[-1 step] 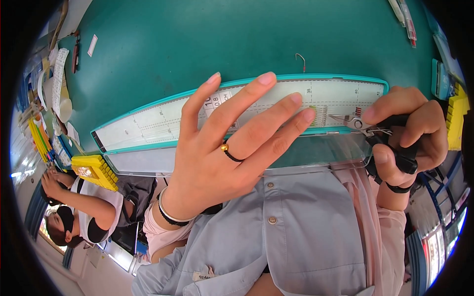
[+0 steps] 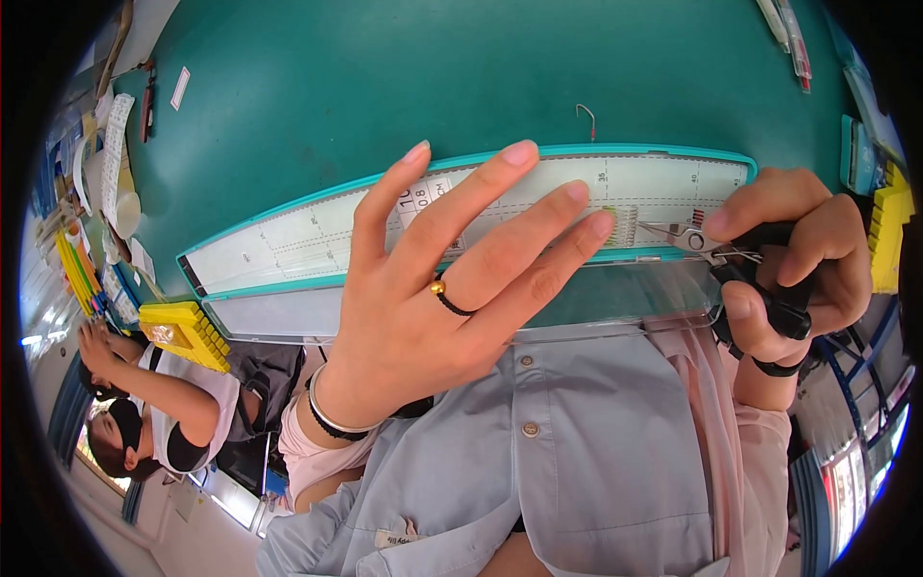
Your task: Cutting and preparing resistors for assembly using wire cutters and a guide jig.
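Note:
My left hand lies with spread fingers over a long, shallow teal-rimmed case, covering its middle. The case holds a pale lining printed with a ruled scale and dashed lines. By my left fingertips sits a close row of fine metallic loops, greenish at one side; what they are I cannot make out. My right hand is closed around the dark handles of small pliers, whose pointed jaws reach toward the row. Small dark-red pieces lie just above the jaws.
A fish hook lies on the green tabletop beyond the case. The clear lid hangs toward me. Yellow blocks stand at the left, another yellow object at the right. Pens lie far right. A masked person works at left.
My hands and the case look the same. The other person's hands at the left have shifted slightly.

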The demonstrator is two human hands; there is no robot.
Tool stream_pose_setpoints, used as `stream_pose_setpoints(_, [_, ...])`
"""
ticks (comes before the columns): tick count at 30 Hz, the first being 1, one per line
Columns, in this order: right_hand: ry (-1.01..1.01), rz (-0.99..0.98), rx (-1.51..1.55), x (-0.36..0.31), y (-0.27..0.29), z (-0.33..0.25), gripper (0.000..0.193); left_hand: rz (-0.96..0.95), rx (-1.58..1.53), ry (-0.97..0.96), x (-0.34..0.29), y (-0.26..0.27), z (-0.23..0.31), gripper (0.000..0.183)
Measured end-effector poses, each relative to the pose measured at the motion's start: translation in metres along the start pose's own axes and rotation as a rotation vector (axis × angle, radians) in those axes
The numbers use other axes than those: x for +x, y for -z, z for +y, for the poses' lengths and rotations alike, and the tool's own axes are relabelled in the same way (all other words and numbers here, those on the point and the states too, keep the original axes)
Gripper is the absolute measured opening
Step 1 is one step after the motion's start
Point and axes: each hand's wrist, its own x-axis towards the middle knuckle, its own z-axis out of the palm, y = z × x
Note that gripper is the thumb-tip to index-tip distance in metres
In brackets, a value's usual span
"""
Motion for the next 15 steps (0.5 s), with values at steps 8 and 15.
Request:
stream_pose_setpoints(8, [0.062,-0.059,-0.004,-0.001,0.001,0.01,0.035,-0.011,0.006,0.012,-0.001,0.001,0.001,0.079])
stream_pose_setpoints(15, [-0.011,-0.027,-0.038,-0.001,0.001,-0.001,0.034,-0.007,0.007,0.006,0.0,0.0,0.001,0.078])
